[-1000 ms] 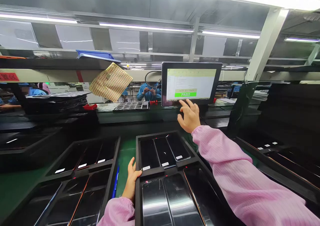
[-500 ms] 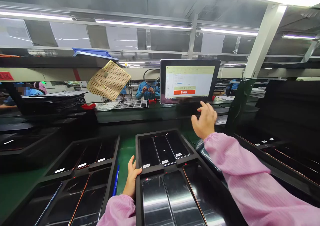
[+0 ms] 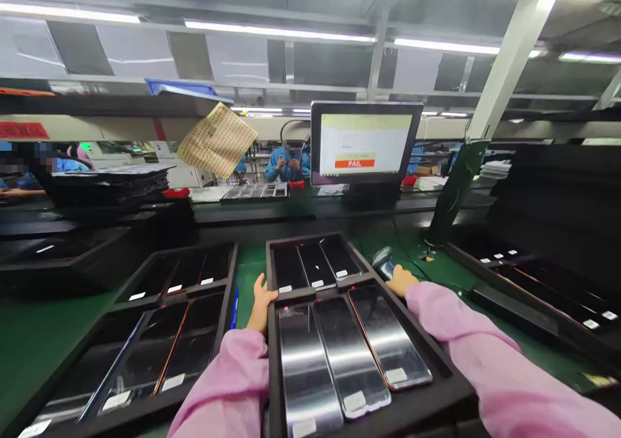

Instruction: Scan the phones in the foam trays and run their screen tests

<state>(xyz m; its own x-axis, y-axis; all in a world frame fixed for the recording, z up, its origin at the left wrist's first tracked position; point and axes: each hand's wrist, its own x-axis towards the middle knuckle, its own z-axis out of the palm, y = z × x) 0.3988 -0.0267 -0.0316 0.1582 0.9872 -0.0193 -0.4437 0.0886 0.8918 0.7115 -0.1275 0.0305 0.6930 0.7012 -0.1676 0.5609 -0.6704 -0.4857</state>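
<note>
In the middle, a black foam tray point(image 3: 306, 294) holds several dark phones in two rows, many with small white labels. My left hand point(image 3: 261, 305) rests against its left edge, thumb on the rim and fingers apart, holding nothing. Just beyond the tray's right edge, my right hand point(image 3: 402, 281) is closed on the handle of a dark grey handheld scanner point(image 3: 383, 259); the fingers are partly hidden. Behind the tray, a monitor point(image 3: 365, 142) shows a red FAIL bar.
A second tray of phones point(image 3: 187, 289) lies at the left, with a blue pen point(image 3: 235, 308) beside it. More phones sit in a black tray point(image 3: 528, 276) at the right. A perforated yellow sheet point(image 3: 218, 140) hangs from the shelf. A person in blue point(image 3: 286, 164) sits beyond.
My right hand has come down from in front of the monitor to the scanner and closed on it. My left hand stays at the tray's edge. The view has tilted down slightly.
</note>
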